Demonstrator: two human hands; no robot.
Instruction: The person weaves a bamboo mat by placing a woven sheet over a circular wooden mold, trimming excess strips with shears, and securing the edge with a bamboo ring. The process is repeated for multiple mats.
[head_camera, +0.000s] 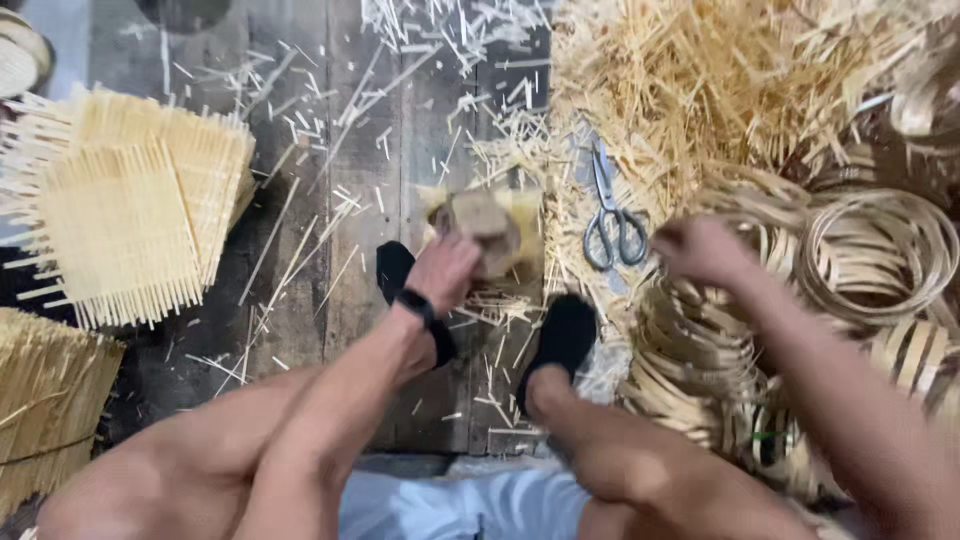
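I sit over a dark wooden floor with my feet in black socks. My left hand (443, 270) reaches forward and rests on a blurred tan and yellow lump (492, 228) lying on the boards; whether it grips it I cannot tell. My right hand (700, 250) stretches to the right, fingers curled, just beside a pair of grey metal scissors (612, 215) and over a heap of coiled bamboo rings (700, 350). The right hand is blurred and seems to hold nothing.
Woven bamboo panels (130, 215) with loose stick ends lie at the left, another (50, 400) at the lower left. A large pile of bamboo slivers (720, 80) fills the upper right. More rings (880, 255) sit at the right. Splinters litter the boards (330, 200).
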